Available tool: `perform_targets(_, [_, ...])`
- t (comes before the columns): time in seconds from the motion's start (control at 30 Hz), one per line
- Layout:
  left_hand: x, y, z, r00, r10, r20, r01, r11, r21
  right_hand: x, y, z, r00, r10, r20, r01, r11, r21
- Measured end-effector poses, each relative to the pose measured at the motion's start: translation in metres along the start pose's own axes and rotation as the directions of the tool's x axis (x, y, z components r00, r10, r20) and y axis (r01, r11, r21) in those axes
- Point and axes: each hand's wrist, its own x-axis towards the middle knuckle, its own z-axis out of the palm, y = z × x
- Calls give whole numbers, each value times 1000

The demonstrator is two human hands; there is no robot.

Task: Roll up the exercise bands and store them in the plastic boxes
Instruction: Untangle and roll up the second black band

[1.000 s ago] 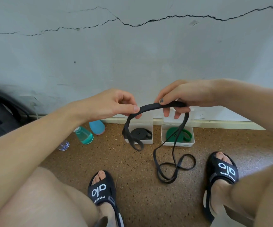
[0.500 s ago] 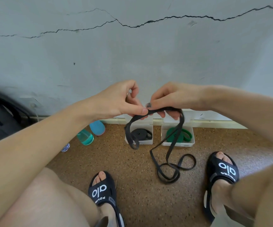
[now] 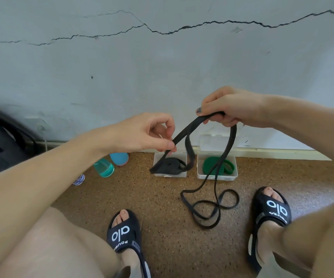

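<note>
Hands are drawing apart since the earlier frame: right hand (image 3: pixel 229 106) gripping the black exercise band (image 3: pixel 184 133) higher, left hand (image 3: pixel 148 133) pinching it lower. Between them its flat length is slanting taut, the rest trailing to the floor.

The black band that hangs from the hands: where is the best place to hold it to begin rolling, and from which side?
Probably the folded short end of the black band, hanging below the left hand. It is flat and free, so pinch its faces from the left. The right hand holds the top; the long tail loops tangled on the floor.
</note>
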Motion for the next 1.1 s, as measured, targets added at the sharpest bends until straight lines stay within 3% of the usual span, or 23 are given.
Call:
perform_targets(0.17, [2,-1,4,995,57,-76,-49,994,100,1,-1,3,1000,-21,-10,22,1000,22])
perform_targets(0.43, [10,-3,5,985,-30,-172,65,977,203,7,-2,11,1000,16,-22,-16,1000,19])
perform_targets(0.57, [17,0,13,959,14,-283,72,953,294,8,-2,11,999,27,-37,-26,999,34])
perform_targets(0.87, [15,-7,3,968,125,-219,-43,937,346,8,0,5,992,42,-120,-40,999,18])
perform_targets(0.97, [15,-8,3,962,182,-203,-81,901,427,9,0,7,992,40,-117,-38,999,18])
perform_targets(1.1, [15,-11,2,953,201,-225,-95,908,408,8,0,4,995,77,-71,-77,997,11])
